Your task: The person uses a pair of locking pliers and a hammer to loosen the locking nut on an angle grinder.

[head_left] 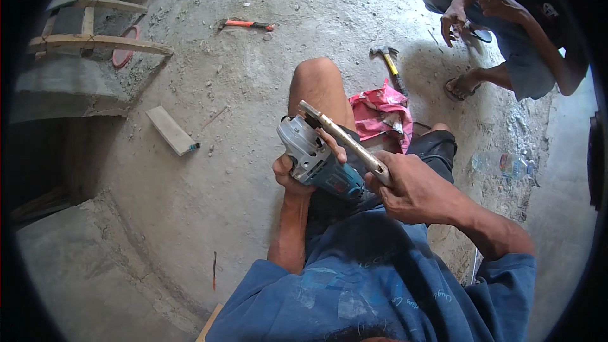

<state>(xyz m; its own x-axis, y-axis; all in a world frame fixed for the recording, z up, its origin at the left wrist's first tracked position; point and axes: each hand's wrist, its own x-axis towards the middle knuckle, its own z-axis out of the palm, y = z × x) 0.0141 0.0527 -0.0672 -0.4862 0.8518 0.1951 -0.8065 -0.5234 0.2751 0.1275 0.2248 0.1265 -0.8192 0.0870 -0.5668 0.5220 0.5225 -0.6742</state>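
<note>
My left hand (292,179) is closed around the body of a teal and silver angle grinder (320,163), which I hold above my lap with its metal head pointing up and away. My right hand (415,189) grips the handle end of a worn metal wrench (352,144). The wrench slants across the grinder, its far end at the grinder's head. Whether its jaws touch the spindle or disc side, I cannot tell.
A pink plastic bag (383,114) and a yellow-and-black hammer (391,71) lie beyond my knees. An orange-handled hammer (246,25) is farther off. Left are a flat rectangular block (170,130) and a wooden ladder (95,41). A plastic bottle (503,164) lies right; another person (519,44) squats far right.
</note>
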